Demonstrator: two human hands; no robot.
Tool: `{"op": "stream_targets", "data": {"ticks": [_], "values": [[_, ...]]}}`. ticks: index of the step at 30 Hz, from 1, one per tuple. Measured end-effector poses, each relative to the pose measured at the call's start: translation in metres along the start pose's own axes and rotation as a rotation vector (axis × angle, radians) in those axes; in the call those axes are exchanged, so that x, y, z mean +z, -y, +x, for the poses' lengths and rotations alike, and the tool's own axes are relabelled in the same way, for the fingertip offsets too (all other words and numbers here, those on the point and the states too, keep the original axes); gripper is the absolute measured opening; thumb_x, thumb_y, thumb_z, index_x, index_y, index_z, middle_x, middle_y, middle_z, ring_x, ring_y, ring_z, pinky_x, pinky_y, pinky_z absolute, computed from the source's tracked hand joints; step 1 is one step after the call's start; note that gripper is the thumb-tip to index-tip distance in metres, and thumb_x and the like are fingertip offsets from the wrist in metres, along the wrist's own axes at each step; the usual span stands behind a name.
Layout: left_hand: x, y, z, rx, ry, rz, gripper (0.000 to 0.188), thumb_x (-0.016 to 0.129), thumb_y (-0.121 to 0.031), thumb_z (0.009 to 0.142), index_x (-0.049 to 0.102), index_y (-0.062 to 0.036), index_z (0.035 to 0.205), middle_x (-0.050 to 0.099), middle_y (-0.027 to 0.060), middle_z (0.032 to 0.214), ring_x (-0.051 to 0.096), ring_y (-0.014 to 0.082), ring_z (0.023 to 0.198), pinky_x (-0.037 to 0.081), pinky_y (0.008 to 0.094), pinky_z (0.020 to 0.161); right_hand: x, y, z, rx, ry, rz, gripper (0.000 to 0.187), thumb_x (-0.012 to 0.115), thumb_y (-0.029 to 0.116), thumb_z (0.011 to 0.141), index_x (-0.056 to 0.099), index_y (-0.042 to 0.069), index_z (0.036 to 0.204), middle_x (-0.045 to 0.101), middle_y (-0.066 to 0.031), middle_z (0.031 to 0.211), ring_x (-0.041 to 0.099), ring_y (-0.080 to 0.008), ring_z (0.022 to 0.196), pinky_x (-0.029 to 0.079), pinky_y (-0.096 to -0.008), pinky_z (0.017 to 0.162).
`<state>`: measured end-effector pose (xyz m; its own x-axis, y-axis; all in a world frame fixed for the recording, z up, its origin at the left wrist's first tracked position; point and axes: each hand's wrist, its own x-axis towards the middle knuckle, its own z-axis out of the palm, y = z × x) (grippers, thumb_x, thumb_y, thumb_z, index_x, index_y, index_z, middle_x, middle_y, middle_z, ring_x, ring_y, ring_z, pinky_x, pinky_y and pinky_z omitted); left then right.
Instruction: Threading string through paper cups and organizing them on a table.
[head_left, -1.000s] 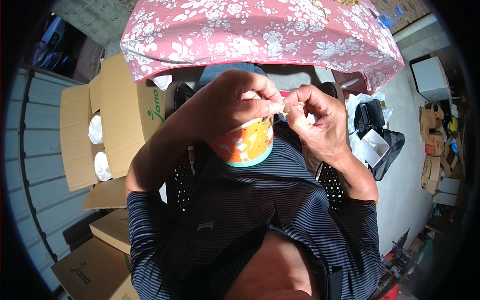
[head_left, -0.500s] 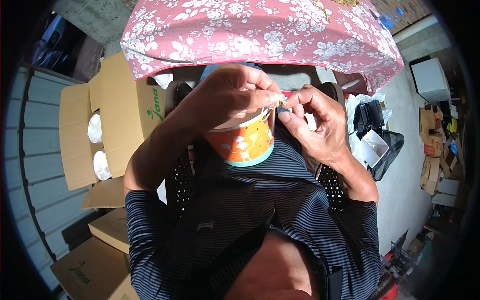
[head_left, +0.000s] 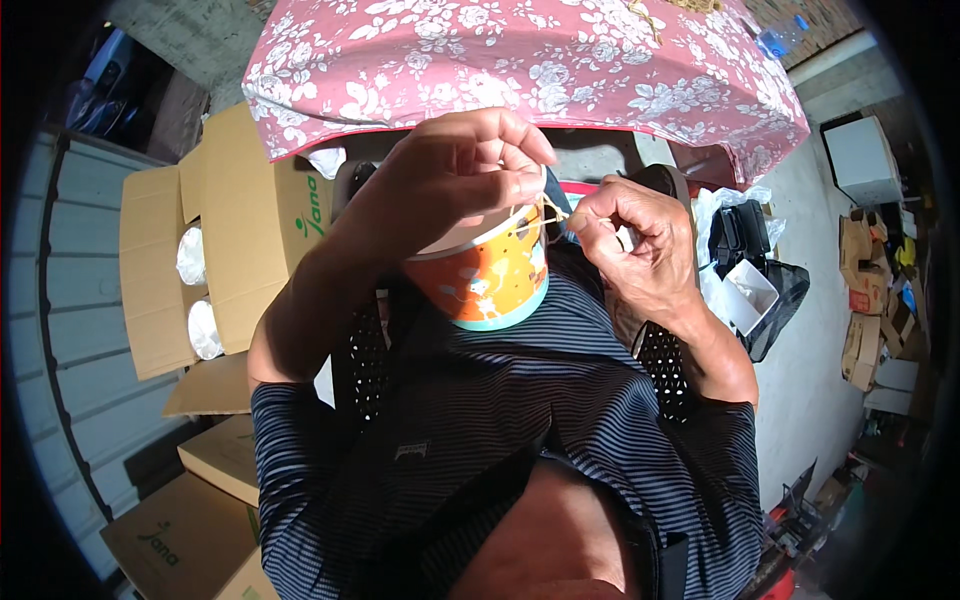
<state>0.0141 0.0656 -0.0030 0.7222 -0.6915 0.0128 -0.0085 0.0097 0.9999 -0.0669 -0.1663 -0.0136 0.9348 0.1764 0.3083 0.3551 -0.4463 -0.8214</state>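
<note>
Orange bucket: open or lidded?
Open: no lid shows on the bucket, and its bare inner wall shows by the left hand. Contents: cannot tell.

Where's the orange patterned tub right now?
The orange patterned tub is near the middle of the head view, partly covered by the left hand, with the right hand to its upper right.

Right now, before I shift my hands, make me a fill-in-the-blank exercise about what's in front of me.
1. The bucket has a teal base and a mainly ____ wall.
2. Thin pale strands show between the left hand and the ____ hand.
3. The pink cloth is patterned with white ____.
4. The open cardboard box is on your ____ side.

Missing words: orange; right; flowers; left.
</note>
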Motion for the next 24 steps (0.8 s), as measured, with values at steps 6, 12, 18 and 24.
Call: {"op": "stream_targets", "data": {"ticks": [6, 12, 18, 24], "values": [[-0.011, 0.004, -0.005, -0.031, 0.153, -0.32, 0.03, 0.06, -0.002, 0.09, 0.056, 0.0011, 0.12, 0.052, -0.0036, 0.081, 0.04, 0.0013, 0.065, 0.029, 0.0198, 0.058, -0.008, 0.002, -0.001, 0.133, 0.055, 0.085, 0.009, 0.065, 0.0, 0.087, 0.064, -0.002, 0.078, 0.057, -0.0012, 0.066, 0.049, -0.0048, 0.061, 0.039, -0.0249, 0.055], [-0.013, 0.008, -0.007, 0.049, 0.168, -0.247, 0.029, 0.064, -0.002, 0.09, 0.058, 0.0018, 0.118, 0.049, -0.0037, 0.081, 0.04, 0.0024, 0.065, 0.03, 0.0207, 0.059, -0.015, 0.005, 0.006, 0.247, 0.087, 0.156, 0.012, 0.067, 0.004, 0.096, 0.065, -0.001, 0.086, 0.051, 0.0071, 0.07, 0.042, -0.0009, 0.066, 0.035, -0.0216, 0.057], [0.0, -0.001, -0.014, 0.049, 0.096, 0.364, 0.028, 0.081, -0.01, 0.086, 0.07, -0.0066, 0.111, 0.047, -0.0064, 0.065, 0.042, 0.0025, 0.059, 0.032, 0.0236, 0.056, -0.034, 0.014, 0.004, 0.333, 0.165, 0.263, 0.013, 0.068, 0.009, 0.102, 0.064, 0.001, 0.111, 0.045, 0.0088, 0.071, 0.039, -0.0014, 0.064, 0.032, -0.0214, 0.057], [0.008, -0.001, -0.007, 0.246, 0.037, 0.533, 0.035, 0.088, -0.017, 0.079, 0.075, -0.0129, 0.111, 0.042, -0.0039, 0.056, 0.042, 0.0059, 0.051, 0.033, 0.0278, 0.051, -0.039, 0.009, 0.005, 0.184, 0.158, 0.15, 0.016, 0.072, 0.007, 0.098, 0.068, 0.001, 0.112, 0.038, 0.009, 0.063, 0.035, -0.002, 0.059, 0.03, -0.0234, 0.053]]}}
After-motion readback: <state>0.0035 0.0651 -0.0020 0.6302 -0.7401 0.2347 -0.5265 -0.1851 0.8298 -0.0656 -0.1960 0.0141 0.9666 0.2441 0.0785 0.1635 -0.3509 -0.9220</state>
